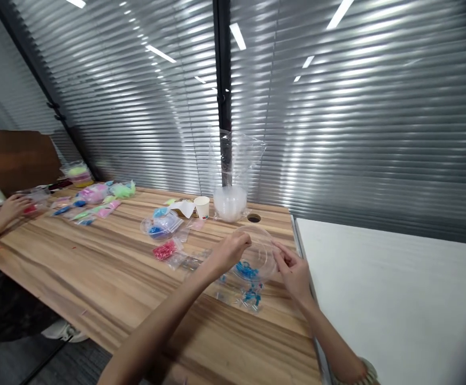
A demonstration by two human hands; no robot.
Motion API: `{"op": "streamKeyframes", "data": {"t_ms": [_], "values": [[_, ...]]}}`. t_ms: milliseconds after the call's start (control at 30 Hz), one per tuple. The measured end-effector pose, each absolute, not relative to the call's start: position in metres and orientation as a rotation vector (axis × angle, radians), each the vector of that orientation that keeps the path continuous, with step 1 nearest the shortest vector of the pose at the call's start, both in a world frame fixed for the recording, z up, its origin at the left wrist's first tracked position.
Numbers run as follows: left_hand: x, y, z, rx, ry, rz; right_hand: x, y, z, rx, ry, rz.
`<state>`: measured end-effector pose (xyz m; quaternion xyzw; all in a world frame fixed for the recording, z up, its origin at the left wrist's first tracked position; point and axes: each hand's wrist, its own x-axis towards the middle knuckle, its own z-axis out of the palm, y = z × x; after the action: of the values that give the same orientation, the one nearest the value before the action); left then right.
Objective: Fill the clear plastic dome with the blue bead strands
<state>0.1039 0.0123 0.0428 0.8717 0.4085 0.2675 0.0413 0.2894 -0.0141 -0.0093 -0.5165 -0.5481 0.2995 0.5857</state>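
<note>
A clear round plastic dish (pixel 262 245) is tilted up near the table's right end, with small blue pieces (pixel 247 270) gathered at its low side. My right hand (pixel 295 270) pinches the dish's right rim between thumb and fingers. Over the dish's left part is my left hand (pixel 232 251), its fingers curled closed; whatever they hold is hidden. Just below the dish lies a clear bag with more blue pieces (pixel 252 295). A small bag of red pieces (pixel 164 249) lies to the left of my left hand.
Behind the dish stand a paper cup (pixel 202 207) and a stack of clear bowls (pixel 230 203) in a plastic bag. Another clear dish (pixel 164 223) holds blue packets. Colourful bags (pixel 92 193) lie farther left, near another person's hand (pixel 13 207). A white tabletop (pixel 377 289) adjoins on the right.
</note>
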Motion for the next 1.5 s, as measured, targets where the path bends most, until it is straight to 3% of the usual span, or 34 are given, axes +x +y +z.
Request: {"op": "streamKeyframes", "data": {"t_ms": [367, 600, 733, 967, 1500], "values": [[0.107, 0.004, 0.032, 2.721, 1.071, 0.780, 0.292, -0.012, -0.009, -1.173, -1.289, 0.708], [0.045, -0.012, 0.050, 2.509, 1.110, 1.066, 0.294, -0.008, -0.008, -1.179, -1.236, 0.700], [0.003, -0.010, 0.043, 2.318, 1.403, 0.899, 0.293, -0.008, -0.010, -1.177, -1.255, 0.702], [-0.020, -0.007, 0.023, 2.310, 1.473, 0.473, 0.293, -0.009, -0.010, -1.195, -1.294, 0.656], [-0.020, -0.005, 0.022, 2.314, 1.494, 0.354, 0.293, -0.010, -0.009, -1.174, -1.294, 0.649]]}}
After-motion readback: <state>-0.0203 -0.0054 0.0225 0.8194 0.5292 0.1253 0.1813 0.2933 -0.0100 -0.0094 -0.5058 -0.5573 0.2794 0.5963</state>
